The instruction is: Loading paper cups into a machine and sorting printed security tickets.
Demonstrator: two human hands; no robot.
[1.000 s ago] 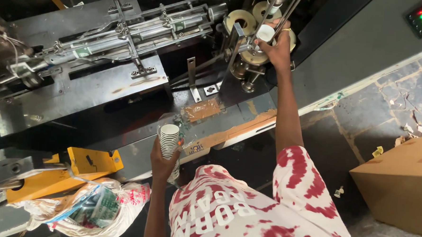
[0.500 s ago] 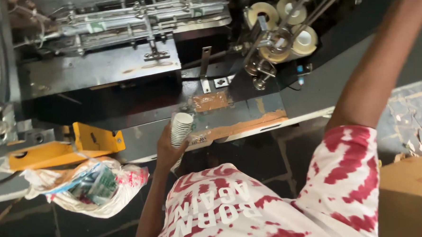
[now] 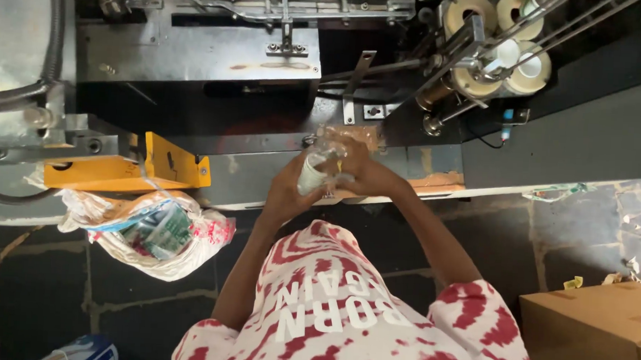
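My left hand (image 3: 282, 191) holds a short stack of white paper cups (image 3: 310, 175) in front of my chest, just over the machine's front edge. My right hand (image 3: 367, 176) is closed on the same stack from the right side, with a bit of clear plastic wrap (image 3: 327, 138) sticking up above the cups. Both hands touch the stack, and my fingers hide most of it. Below them is my red and white shirt (image 3: 343, 310).
A grey metal machine (image 3: 196, 48) fills the top, with tape rolls and rods (image 3: 496, 44) at upper right. A yellow bracket (image 3: 130, 168) juts out at left above a plastic bag of scraps (image 3: 156, 230). A cardboard box (image 3: 595, 332) stands at lower right.
My right hand has come down from the rolls at the machine's upper right and now grips the cup stack together with my left hand. The view shifted left.
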